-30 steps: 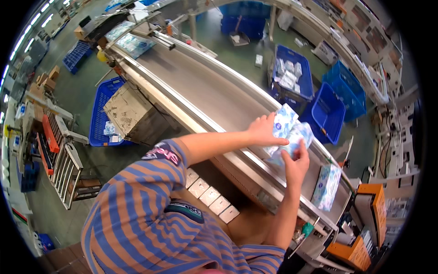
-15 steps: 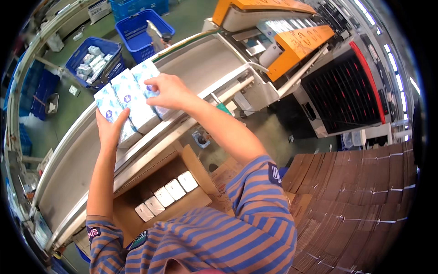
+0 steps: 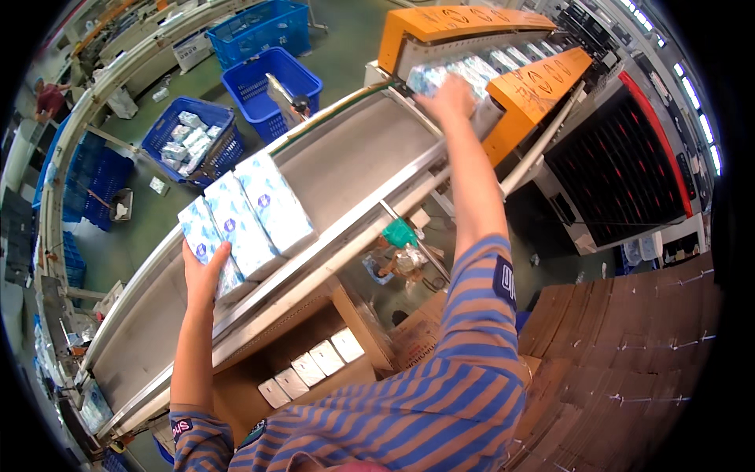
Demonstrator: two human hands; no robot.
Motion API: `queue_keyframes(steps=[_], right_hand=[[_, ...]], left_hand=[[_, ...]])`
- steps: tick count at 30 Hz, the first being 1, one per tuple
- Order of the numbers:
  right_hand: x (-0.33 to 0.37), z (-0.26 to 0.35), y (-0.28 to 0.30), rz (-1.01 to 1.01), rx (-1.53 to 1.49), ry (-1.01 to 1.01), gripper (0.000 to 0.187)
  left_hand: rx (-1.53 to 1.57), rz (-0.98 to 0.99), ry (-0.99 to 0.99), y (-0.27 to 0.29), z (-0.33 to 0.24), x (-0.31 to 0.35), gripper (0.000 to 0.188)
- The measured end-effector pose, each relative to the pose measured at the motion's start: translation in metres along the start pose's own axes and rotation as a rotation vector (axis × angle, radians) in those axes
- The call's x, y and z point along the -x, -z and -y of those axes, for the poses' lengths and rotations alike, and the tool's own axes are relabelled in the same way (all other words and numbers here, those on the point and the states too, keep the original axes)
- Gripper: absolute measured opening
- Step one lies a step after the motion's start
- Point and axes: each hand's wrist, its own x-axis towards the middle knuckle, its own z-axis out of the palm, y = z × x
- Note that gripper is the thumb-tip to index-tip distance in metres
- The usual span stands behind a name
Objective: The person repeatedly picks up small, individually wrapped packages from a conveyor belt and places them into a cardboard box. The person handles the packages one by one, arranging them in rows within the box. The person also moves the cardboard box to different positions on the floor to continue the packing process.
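Three white-and-blue packs, apparently tissue packs [image 3: 263, 197], stand side by side on a conveyor chute [image 3: 358, 145]. My left hand [image 3: 203, 275] grips the leftmost pack at its near left end, thumb over the front and fingers along the side. At the far right, my right hand [image 3: 452, 101] reaches to more blue-and-white packs [image 3: 472, 72] lined up between orange machine guards [image 3: 539, 82]. Its thumb is apart from the fingers, whose tips are partly hidden against those packs. Below the chute, an open carton [image 3: 354, 322] contains a row of several white packs [image 3: 308, 367].
Beyond the chute stand a blue basket of loose packs [image 3: 174, 106], another blue basket [image 3: 236, 75] and a larger blue crate [image 3: 259, 31]. Flattened cardboard stacks [image 3: 621, 354] fill the lower right. A dark panel with a red edge [image 3: 617, 161] stands at the right.
My right hand has left the three packs and stretched far right to the packs at the machine. My left hand stays on the leftmost pack. The whole view has shifted somewhat.
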Motion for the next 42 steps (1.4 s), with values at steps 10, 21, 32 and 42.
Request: queue_keyframes(steps=[10,21,32,42], right_hand=[[0.067,0.035,-0.005,0.747,-0.244,0.142,0.118],[0.163,0.070,0.137,-0.359,-1.390,0.677,0.082],[0.129,0.217,0.130,-0.261,-0.964,0.552,0.078],[0.162,0.129,0.037,0.815,-0.302,0.160,0.104]], left_hand=[[-0.038,-0.094,0.056,0.069,0.023,0.024,0.067],[0.016,-0.179,0.023,0.123,0.043,0.035,0.073],[-0.133,-0.289,0.033,0.140,0.018,0.048,0.078],[-0.083,-0.205,0.031,0.114,0.012,0.051,0.073]])
